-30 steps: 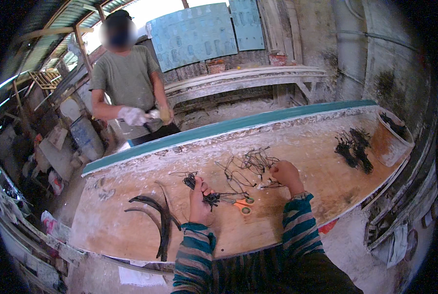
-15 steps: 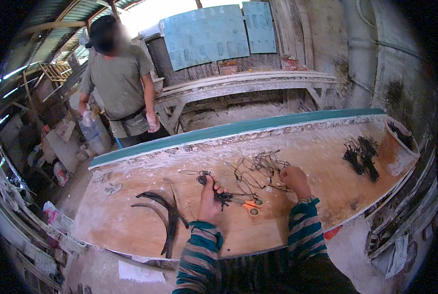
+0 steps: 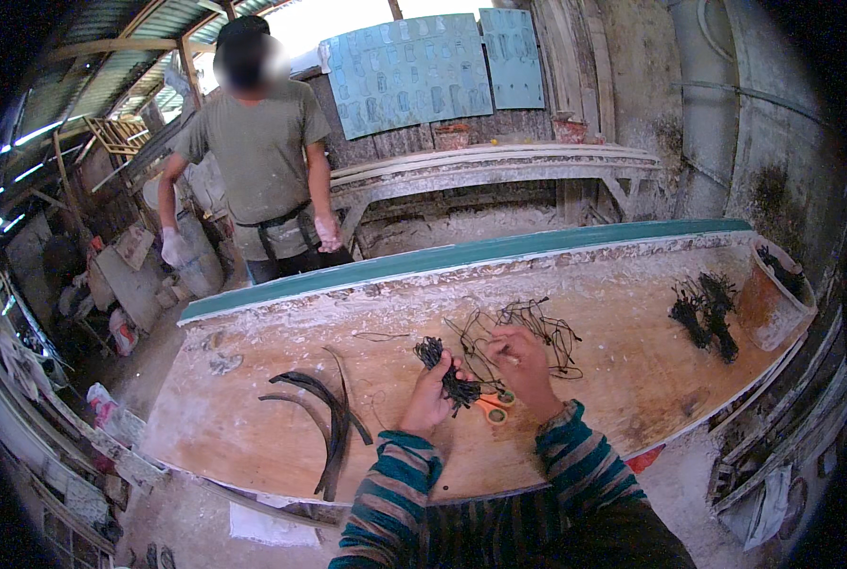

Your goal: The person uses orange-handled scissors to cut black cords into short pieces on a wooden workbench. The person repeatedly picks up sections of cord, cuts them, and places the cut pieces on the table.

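Observation:
My left hand (image 3: 430, 402) is wrapped round a bundle of thin black cords (image 3: 429, 353), whose looped ends stick out above the fingers and whose knotted ends hang out below. To its right, my right hand (image 3: 521, 364) is raised over the board with thumb and fingers drawn together. What they pinch is too small to make out. Behind it spreads a loose tangle of black cords (image 3: 564, 347). Orange-handled scissors (image 3: 493, 410) lie between the hands, their blades hidden beneath the bundle.
Curved black strips (image 3: 336, 423) lie at the left of the wooden board (image 3: 253, 441). Tied cord bundles (image 3: 710, 313) sit at right beside a dusty bucket (image 3: 770, 302). A teal ledge (image 3: 461, 256) edges the far side. Beyond it stands another person (image 3: 262, 166).
My right hand has come left from the tangle towards the bundle. My left hand has shifted slightly right with the bundle. The other person's arm has swung outward.

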### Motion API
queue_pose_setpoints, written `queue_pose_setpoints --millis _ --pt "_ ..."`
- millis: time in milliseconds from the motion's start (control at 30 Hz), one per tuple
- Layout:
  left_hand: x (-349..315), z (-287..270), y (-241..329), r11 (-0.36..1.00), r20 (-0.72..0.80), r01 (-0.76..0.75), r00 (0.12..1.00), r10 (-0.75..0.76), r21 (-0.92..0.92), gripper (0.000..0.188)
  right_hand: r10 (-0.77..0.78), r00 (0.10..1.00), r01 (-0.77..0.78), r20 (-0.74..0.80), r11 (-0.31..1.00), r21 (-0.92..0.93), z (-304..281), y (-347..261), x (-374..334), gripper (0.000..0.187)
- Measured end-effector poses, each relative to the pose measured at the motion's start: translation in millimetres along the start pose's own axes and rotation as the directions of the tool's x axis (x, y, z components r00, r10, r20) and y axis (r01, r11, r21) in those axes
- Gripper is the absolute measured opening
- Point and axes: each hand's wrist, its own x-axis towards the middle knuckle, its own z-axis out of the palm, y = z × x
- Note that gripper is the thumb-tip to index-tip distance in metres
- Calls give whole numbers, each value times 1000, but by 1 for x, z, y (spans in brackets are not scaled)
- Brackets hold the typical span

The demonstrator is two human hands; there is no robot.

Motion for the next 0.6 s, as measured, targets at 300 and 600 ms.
queue_pose_setpoints --millis 300,600 --pt "4 -5 -2 997 82 -59 995 54 55 52 0 967 -39 256 989 146 21 -4 -18 16" --pt "12 -16 -5 997 -4 -59 998 59 -55 26 -25 957 -23 288 986 163 23 -1 -20 15"
